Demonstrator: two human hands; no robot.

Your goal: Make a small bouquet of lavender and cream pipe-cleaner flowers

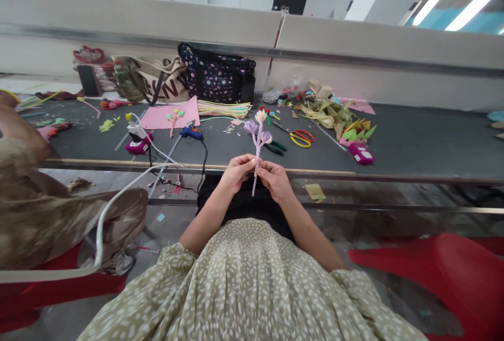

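Upright between my hands is a purple pipe-cleaner flower [259,141], a branching stem topped with lilac and cream blooms. My left hand [239,170] pinches the stem from the left, near its lower half. From the right, the fingers of my right hand [275,178] are closed on the same stem. Its bare end sticks out below my fingers. On the table just behind it lie dark green-handled pliers [276,147] and scissors [301,137] with red and yellow handles.
A blue glue gun [191,132], a pink sheet [157,116] and a purple power strip [139,144] with a white cable lie left on the dark table [425,141]. Bags [220,75] stand behind. Another person sits at left; a red chair [464,272] is at right.
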